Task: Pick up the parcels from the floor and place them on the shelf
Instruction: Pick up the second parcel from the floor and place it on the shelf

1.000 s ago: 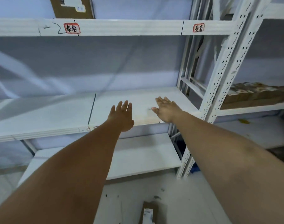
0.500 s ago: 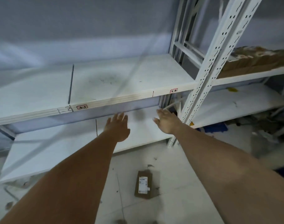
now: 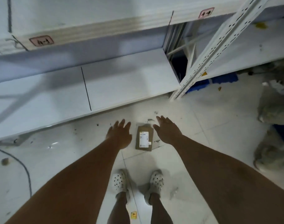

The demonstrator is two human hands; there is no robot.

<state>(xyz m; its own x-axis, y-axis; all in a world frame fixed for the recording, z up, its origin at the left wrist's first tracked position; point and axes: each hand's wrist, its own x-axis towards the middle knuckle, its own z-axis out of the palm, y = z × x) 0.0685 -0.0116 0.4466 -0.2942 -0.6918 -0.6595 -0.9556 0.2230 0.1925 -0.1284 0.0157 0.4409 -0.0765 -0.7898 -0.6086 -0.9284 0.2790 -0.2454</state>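
The white shelf (image 3: 122, 88) filled the upper half of the view, its lowest board bare and close to the floor (image 3: 57, 159), likely the nearest place to set anything lifted from below. A higher board carried pink labels whose characters were too blurred to read, and its top surface ran out of frame. To the right, a perforated upright (image 3: 207, 59) crossed in front of a second bay, hiding most of what lay behind; something blue showed beneath it, perhaps a crate, though the shape was unclear.

The tiled floor was littered with small scraps. A flat brown parcel (image 3: 144, 139) lay on it, label up, just ahead of the person's feet and short of the shelf edge. The left hand (image 3: 119, 135) and right hand (image 3: 168, 131) hung on either side of it, palms down, each grip wide with fingers spread and nothing in it, apparently positioned to close in from both flanks. Neither touched the parcel. The label print was too small to make out.
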